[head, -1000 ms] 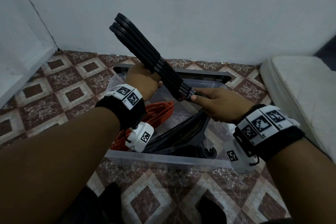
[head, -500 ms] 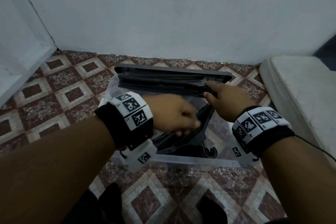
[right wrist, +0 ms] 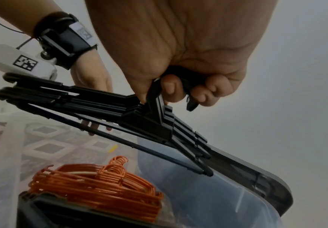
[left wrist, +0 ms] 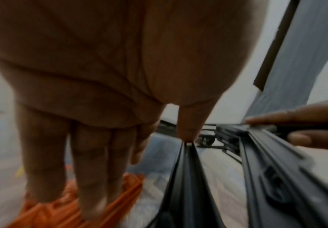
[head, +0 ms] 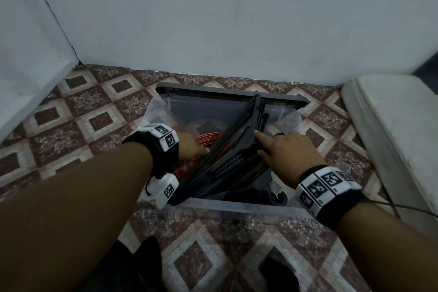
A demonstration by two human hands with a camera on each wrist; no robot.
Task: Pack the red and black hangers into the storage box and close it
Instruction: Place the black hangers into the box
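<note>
A clear storage box [head: 237,207] stands open on the tiled floor, its grey lid [head: 227,93] lying behind it. Red hangers [right wrist: 100,185] are stacked in its left part, and more black hangers [head: 276,199] lie along the front. A bundle of black hangers [head: 227,152] slants across the box from front left to back right. My right hand [head: 282,149] grips this bundle [right wrist: 139,108] at the hook necks, fingers curled, index finger stretched along it. My left hand [head: 192,146] is beside the bundle with straight fingers [left wrist: 92,177] over the red hangers [left wrist: 61,208], thumb at a black hanger's edge.
A white wall runs close behind the box. A white cushion [head: 391,125] lies on the floor at the right, with a thin cable by it. A white ledge [head: 26,83] stands at the left. My dark-clad feet [head: 147,261] are in front of the box.
The black bundle came down from the air, passed level over the far rim, and now slants inside the box. My left hand let go and moved beside it; my right still holds it.
</note>
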